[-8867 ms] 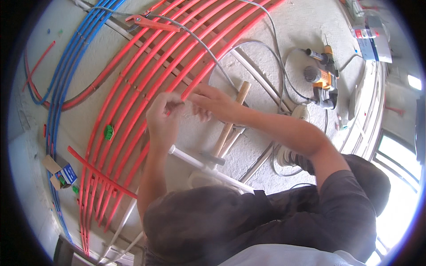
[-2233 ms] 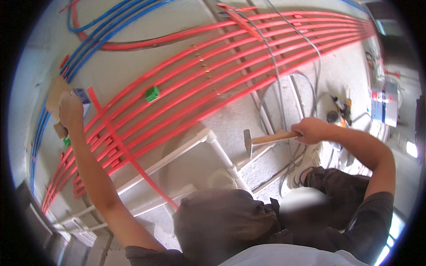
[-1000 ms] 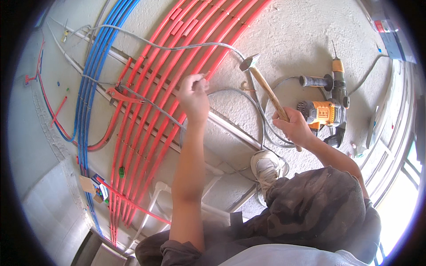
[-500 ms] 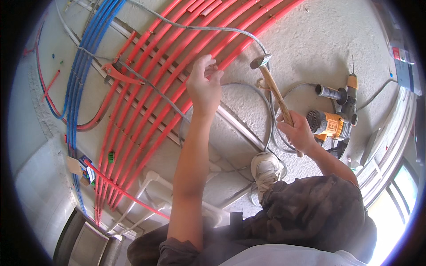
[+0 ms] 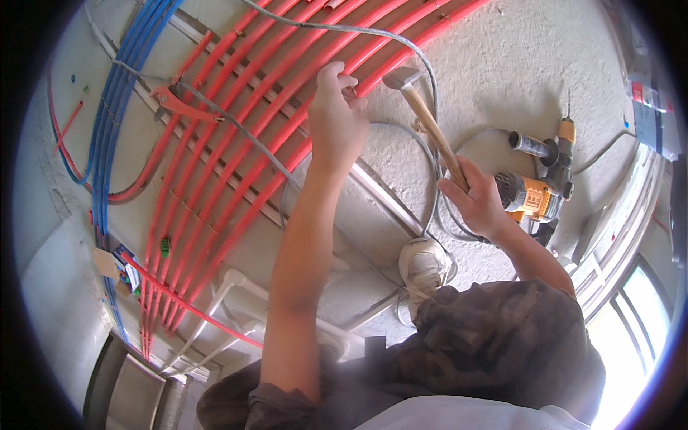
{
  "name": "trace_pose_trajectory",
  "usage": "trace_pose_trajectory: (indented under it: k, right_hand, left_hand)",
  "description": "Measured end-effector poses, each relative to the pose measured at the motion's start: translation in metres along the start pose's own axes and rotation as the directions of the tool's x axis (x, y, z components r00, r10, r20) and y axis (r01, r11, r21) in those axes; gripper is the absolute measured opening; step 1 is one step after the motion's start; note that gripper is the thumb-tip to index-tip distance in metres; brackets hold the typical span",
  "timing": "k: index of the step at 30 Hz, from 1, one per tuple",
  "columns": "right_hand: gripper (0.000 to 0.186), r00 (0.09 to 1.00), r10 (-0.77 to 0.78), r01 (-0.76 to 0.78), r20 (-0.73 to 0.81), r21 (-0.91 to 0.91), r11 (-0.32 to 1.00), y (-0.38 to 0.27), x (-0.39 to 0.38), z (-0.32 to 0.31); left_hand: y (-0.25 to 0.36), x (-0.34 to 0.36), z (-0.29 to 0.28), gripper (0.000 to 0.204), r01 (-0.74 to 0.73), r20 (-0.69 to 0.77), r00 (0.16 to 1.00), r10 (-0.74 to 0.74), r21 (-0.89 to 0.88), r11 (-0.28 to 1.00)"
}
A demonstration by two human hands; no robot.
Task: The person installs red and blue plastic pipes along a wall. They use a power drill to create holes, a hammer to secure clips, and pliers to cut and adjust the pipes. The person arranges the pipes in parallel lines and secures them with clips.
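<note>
Floor [image 5: 502,64], one: rough grey concrete, under everything listed here.

Red pipes [image 5: 374,79], a long curved bank laid side by side. Rows of small fixings cross them in places, so I count the laying as done and the fastening as partly done; my judgement is that work remains at the outermost pipe, beside the left hand. Beneath the hands I cannot tell.

Blue pipes [image 5: 107,140], one bundle, left of the red, untouched by either hand.

Power drill [image 5: 537,197], one, orange and black, lying right of the right hand and not in use.

Carton [image 5: 656,129], one, blue and white, at the far right rim; contents not visible to me.

Hammer [image 5: 433,129], one, wooden handle, tilted, its head up near the outermost red pipe.

Right hand [image 5: 476,197]: wrapped firmly round the handle's lower part.

Left hand [image 5: 337,118]: fingers half curled over the outer pipes; whether they pinch anything, I cannot tell.

Pipe cutter [image 5: 188,106], one, red, lying across the red pipes.

Small box [image 5: 130,274], one, blue, flap out, lower left; contents too small for me to make out.

Green piece [image 5: 165,247], one, on the red pipes.
</note>
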State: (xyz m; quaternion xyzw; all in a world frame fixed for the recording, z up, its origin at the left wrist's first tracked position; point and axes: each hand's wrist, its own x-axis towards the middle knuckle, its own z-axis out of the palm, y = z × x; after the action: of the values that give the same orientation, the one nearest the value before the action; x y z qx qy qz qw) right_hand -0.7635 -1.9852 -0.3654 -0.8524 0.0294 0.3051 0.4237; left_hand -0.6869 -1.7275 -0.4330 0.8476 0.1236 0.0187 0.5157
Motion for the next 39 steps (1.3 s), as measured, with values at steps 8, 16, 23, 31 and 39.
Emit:
trace_pose_trajectory:
  k: [8, 16, 23, 31, 39]
  right_hand:
    - [0.041, 0.992, -0.127, 0.128, 0.020, -0.037, 0.991, -0.021, 0.018, 0.005]
    - [0.040, 0.997, -0.077, 0.077, 0.026, -0.021, 0.997, -0.011, 0.015, 0.006]
    - [0.040, 0.999, -0.027, 0.027, 0.018, 0.021, 0.999, -0.005, 0.015, 0.010]
    - [0.042, 0.999, -0.047, 0.047, 0.026, -0.015, 0.999, -0.005, 0.017, 0.008]
    - [0.046, 0.983, -0.181, 0.179, -0.010, -0.126, 0.976, -0.019, 0.019, 0.006]
  left_hand:
    - [-0.016, -0.023, 0.031, 0.082, -0.046, -0.284, 0.959, 0.021, -0.081, 0.996]
    - [-0.019, -0.023, 0.026, 0.084, -0.103, -0.297, 0.952, 0.073, -0.086, 0.991]
    - [-0.016, -0.022, 0.030, 0.084, -0.084, -0.314, 0.948, 0.052, -0.090, 0.992]
    - [-0.018, -0.019, 0.032, 0.083, -0.094, -0.317, 0.945, 0.076, -0.043, 0.995]
    - [-0.001, -0.014, 0.036, 0.083, 0.078, -0.270, 0.959, -0.083, -0.030, 0.997]
